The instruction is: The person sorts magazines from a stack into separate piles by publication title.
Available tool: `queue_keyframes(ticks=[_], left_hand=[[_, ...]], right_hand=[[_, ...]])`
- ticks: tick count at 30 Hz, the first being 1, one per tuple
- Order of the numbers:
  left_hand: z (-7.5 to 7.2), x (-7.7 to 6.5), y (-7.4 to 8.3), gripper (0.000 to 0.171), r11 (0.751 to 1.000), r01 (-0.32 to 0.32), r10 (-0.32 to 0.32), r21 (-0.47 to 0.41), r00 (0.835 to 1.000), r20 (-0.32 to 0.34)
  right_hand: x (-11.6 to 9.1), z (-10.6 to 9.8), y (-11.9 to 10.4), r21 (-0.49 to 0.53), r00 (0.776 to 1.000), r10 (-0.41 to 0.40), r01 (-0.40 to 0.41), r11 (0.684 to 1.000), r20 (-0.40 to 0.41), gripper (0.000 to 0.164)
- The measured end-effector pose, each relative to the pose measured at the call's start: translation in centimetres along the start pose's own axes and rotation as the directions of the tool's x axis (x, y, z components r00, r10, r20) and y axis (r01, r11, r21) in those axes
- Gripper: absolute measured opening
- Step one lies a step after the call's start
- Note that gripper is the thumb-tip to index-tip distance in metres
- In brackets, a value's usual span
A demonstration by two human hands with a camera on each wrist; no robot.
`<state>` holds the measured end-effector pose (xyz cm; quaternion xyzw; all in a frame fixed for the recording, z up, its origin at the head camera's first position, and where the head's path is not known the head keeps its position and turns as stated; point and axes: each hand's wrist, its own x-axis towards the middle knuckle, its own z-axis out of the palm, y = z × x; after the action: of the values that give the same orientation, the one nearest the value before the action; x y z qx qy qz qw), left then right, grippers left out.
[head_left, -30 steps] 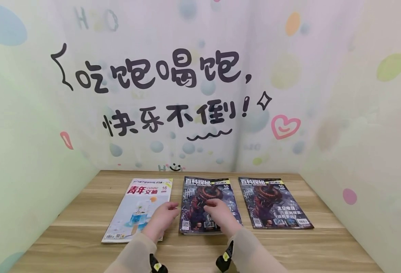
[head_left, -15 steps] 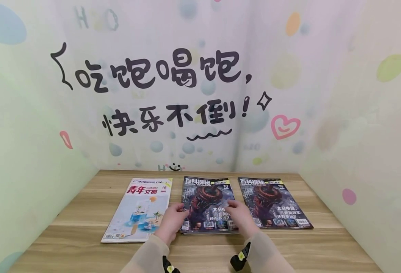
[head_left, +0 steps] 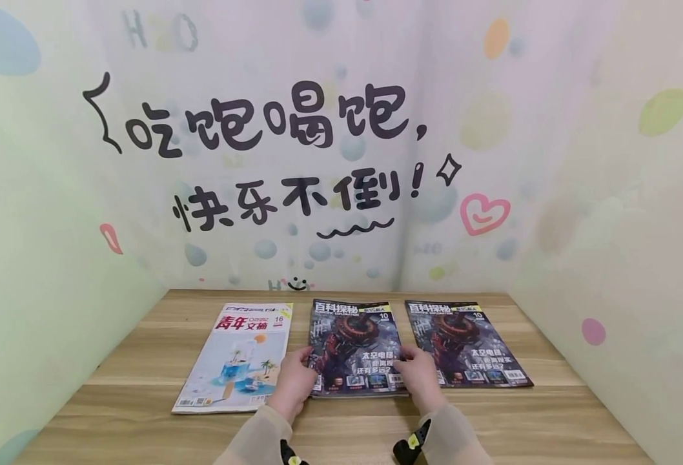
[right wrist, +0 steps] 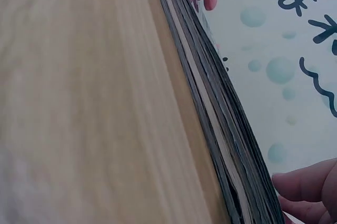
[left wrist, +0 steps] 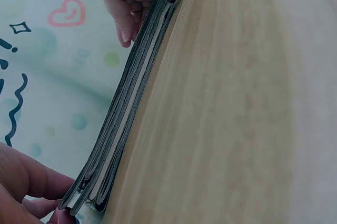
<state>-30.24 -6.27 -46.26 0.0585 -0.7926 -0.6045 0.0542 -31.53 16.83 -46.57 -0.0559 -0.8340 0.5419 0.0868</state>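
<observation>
Magazine stack (head_left: 357, 345) on wooden table (head_left: 109, 407), left fingers (head_left: 302, 356) and right fingers (head_left: 411, 356) clamped on opposite sides

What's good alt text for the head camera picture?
A person's left hand and right hand hold a dark magazine stack by its sides at a wooden table before a lettered backdrop. A white magazine lies to its left, another dark magazine to its right.

Dark magazine (head_left: 350, 349), brown wood-grained table (head_left: 359, 429)
</observation>
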Motion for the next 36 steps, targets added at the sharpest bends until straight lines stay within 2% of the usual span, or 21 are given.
queue_keyframes(ticks=[5,12,15,22,25,29,32,36], left_hand=[[0.08,0.04,-0.33,0.066,1.0,0.008,-0.007,-0.021,1.0,0.005],[-0.15,-0.1,-0.14,0.063,1.0,-0.007,0.007,-0.009,1.0,0.013],[-0.28,-0.19,-0.06,0.061,1.0,-0.003,0.003,0.002,1.0,0.02],[-0.38,-0.29,0.22,0.056,0.999,0.0,0.002,-0.033,0.997,0.072],[-0.29,-0.31,0.29,0.059,0.996,0.006,0.005,-0.094,0.994,0.113],[-0.03,-0.31,0.26,0.066,0.982,0.047,-0.014,-0.183,0.984,0.178],[0.11,-0.29,0.18,0.069,0.974,0.078,-0.035,-0.214,0.98,0.194],[-0.14,-0.25,0.07,0.07,0.946,0.118,-0.051,-0.302,0.975,0.218]], right_hand=[[-0.01,0.24,0.53,0.013,1.0,-0.011,0.011,1.0,-0.013,0.046],[-0.26,0.66,0.73,-0.039,0.997,-0.055,0.053,0.998,-0.046,0.048],[-0.44,0.76,0.65,-0.031,0.998,-0.045,0.044,0.999,-0.044,0.048],[-0.7,0.66,0.53,-0.027,0.999,-0.02,0.019,0.999,-0.043,0.048],[-0.69,0.6,0.6,-0.03,0.999,-0.01,0.009,0.999,-0.046,0.049],[-0.63,0.5,0.71,-0.033,0.999,-0.002,0.0,0.999,-0.048,0.049],[-0.57,0.4,0.76,-0.03,0.999,0.003,-0.005,1.0,-0.048,0.049],[-0.48,0.42,0.68,0.018,0.999,0.032,-0.031,0.999,-0.031,0.052]])
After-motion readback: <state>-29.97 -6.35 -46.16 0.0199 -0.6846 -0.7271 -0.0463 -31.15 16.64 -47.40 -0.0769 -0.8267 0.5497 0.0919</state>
